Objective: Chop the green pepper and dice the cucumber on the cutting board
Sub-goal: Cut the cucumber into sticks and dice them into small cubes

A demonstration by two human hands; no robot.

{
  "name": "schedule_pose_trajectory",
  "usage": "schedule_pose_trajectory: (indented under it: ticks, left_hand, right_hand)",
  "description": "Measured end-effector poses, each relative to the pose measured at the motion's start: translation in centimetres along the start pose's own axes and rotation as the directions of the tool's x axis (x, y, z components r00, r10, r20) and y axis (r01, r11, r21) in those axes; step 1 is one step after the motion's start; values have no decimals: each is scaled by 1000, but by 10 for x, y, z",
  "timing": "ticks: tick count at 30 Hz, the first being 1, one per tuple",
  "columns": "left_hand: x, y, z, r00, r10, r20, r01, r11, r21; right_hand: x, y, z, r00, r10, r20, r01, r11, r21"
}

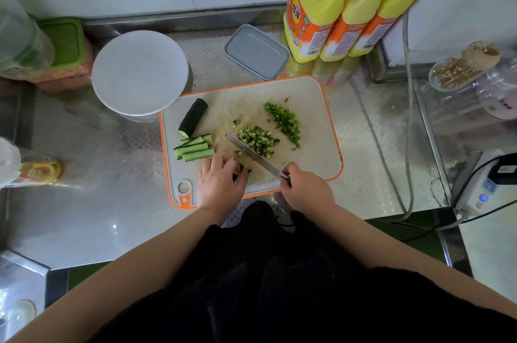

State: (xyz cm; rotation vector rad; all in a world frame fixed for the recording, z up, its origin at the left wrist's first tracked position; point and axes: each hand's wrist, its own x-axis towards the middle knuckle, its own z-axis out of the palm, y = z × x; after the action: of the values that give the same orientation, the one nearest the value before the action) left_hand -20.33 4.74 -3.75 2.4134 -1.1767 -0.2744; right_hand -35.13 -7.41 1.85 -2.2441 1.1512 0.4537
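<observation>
Right hand (306,191): closed round the dark handle of the slim steel-bladed kitchen knife (253,154); the blade is angled up and to the left, across the near edge of the diced pile.
Left hand (221,183): fingers are curled down over a short bundle of dark-skinned cucumber strips (242,169), which is held against the board; only the bundle's end is seen past the fingertips.
Step in hand: dicing of the cucumber is judged to be under way; the pepper appears already chopped.
Next move: the blade is to be brought back to the exposed end of the held bundle, and crosswise cuts made close to the fingertips, which should be kept tucked clear of the edge.
White plastic cutting board with orange rim (316,152): laid on the steel table (92,202), and all the work is carried on it.
Diced cucumber pile (256,141): small pale-green cubes with dark skin, at the board's centre, touching the blade.
Chopped green pepper pile (285,121): finer, brighter green bits, to the right of and beyond the cucumber dice.
Uncut cucumber spears (194,148): several long strips, stacked at the board's left, just beyond the left hand.
Whole cucumber stub (193,118): dark green, lying aslant beyond the spears, not yet split.
</observation>
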Motion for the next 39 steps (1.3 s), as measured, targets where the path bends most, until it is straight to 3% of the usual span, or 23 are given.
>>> schedule_pose_trajectory:
  ticks: [6,12,19,30,35,39]
  left_hand:
    - [-9,-11,-1,992,122,32,-121,992,-36]
    - [-2,-13,6,991,132,30,-130,990,-47]
    - [-1,-18,11,989,151,9,-149,982,-116]
    - [-4,-21,10,985,168,44,-165,984,-71]
    - [-6,-15,2,987,154,55,-151,987,-62]
    - [-5,-16,3,988,148,39,-145,987,-73]
  right_hand:
    - [-1,-7,0,995,-45,94,47,999,-18]
    - [-6,-12,0,989,-81,123,93,991,-101]
    - [-1,-16,5,984,-19,177,43,990,-137]
    - [10,-4,6,984,53,169,-57,998,18]
    - [4,-7,0,994,-3,110,6,1000,-24]
    - [1,-14,-4,986,-61,156,75,994,-85]
